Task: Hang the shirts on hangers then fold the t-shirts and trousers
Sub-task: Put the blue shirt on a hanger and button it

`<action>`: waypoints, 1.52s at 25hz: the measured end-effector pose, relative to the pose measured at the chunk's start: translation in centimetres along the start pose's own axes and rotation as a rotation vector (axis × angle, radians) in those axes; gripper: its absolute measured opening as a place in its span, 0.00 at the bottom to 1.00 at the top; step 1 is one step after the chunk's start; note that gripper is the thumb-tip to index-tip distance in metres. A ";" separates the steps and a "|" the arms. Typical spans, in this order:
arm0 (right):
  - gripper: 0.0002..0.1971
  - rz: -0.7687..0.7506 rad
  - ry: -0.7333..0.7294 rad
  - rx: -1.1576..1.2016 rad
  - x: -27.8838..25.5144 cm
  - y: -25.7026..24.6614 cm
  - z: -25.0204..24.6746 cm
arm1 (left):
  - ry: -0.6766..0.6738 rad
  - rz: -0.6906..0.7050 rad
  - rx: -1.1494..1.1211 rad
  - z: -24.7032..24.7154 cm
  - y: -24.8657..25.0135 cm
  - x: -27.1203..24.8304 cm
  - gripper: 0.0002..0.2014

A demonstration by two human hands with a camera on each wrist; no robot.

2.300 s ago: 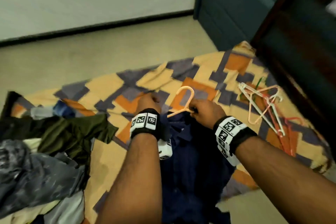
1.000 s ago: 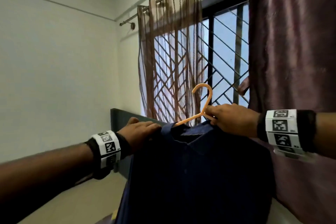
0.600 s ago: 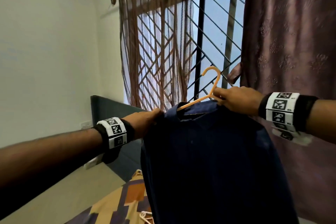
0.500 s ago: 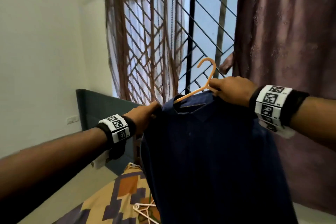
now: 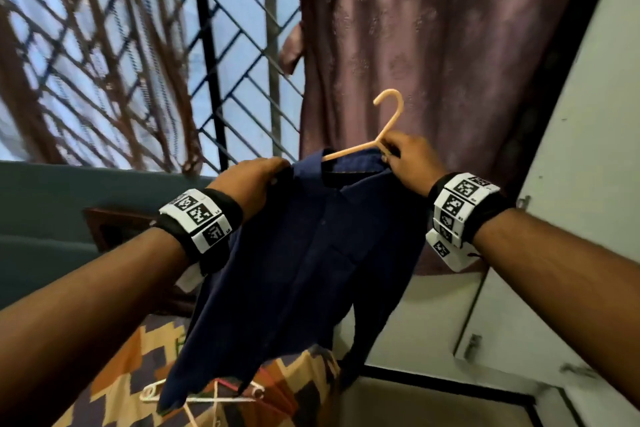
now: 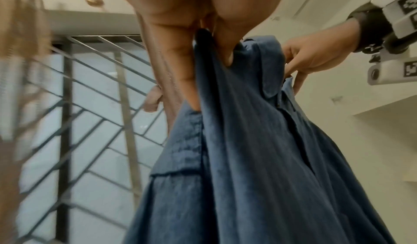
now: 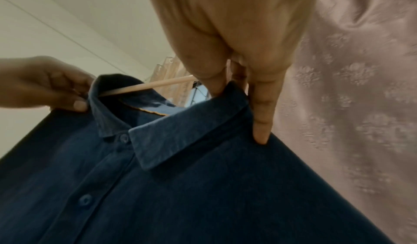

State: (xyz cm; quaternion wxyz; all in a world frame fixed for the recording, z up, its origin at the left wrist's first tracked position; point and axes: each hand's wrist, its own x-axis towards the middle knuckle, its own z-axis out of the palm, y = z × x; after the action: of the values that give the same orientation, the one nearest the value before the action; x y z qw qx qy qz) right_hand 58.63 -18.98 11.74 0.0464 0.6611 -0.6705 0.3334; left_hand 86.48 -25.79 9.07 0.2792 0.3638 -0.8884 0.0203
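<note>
A dark blue button shirt [image 5: 304, 263] hangs in the air on a peach plastic hanger [image 5: 388, 121], whose hook sticks up above the collar. My left hand [image 5: 254, 180] pinches the shirt's left shoulder [image 6: 216, 80] beside the collar. My right hand [image 5: 408, 159] grips the hanger neck and the collar's right side [image 7: 203, 119]. The hanger's bar [image 7: 146, 86] runs inside the collar; its arms are hidden in the shirt.
A mauve curtain [image 5: 433, 45] hangs straight behind the shirt, with a barred window [image 5: 214, 55] and a sheer brown curtain to its left. A white cupboard [image 5: 571, 253] stands at right. Below lie a patterned bedspread [image 5: 138, 357] and spare hangers [image 5: 207, 395].
The shirt on its hanger went from lying on the bed to being held up in both hands. It has since swung right, from the window to in front of the mauve curtain.
</note>
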 end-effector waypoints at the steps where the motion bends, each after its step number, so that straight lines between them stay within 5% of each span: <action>1: 0.02 0.025 0.022 -0.020 -0.3 2.4 -1.5 | -0.005 0.025 -0.029 1.4 1.6 2.0 0.16; 7: 0.08 0.158 0.100 -0.539 -3.7 15.3 -12.8 | -0.078 0.129 -0.163 11.4 12.2 13.6 0.17; 10: 0.11 0.201 -0.001 -0.678 -5.2 20.3 -18.3 | -0.095 0.204 -0.276 15.8 19.0 18.8 0.15; 14: 0.08 0.272 -0.176 -0.736 -6.5 25.8 -22.5 | -0.146 0.431 -0.479 20.9 27.7 24.0 0.13; 20: 0.06 0.444 -0.195 -0.732 -5.5 31.0 -25.6 | -0.130 0.676 -0.652 25.7 37.2 30.7 0.14; 28: 0.04 0.675 -0.048 -0.840 -4.0 34.9 -32.2 | -0.386 0.836 -0.988 28.9 46.1 41.9 0.13; 35: 0.05 0.843 0.104 -0.934 -8.4 35.7 -39.1 | -0.300 0.987 -1.104 28.6 57.7 45.1 0.08; 38: 0.09 0.920 0.296 -0.699 -11.5 35.5 -43.2 | -0.201 0.994 -1.225 27.8 61.8 46.0 0.06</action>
State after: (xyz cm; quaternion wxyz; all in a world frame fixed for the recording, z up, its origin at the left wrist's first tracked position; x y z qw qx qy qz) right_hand 11.12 9.41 25.72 0.2049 0.1949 -0.9444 0.1675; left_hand 5.82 -16.22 19.45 0.3064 -0.2933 -0.8209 -0.3824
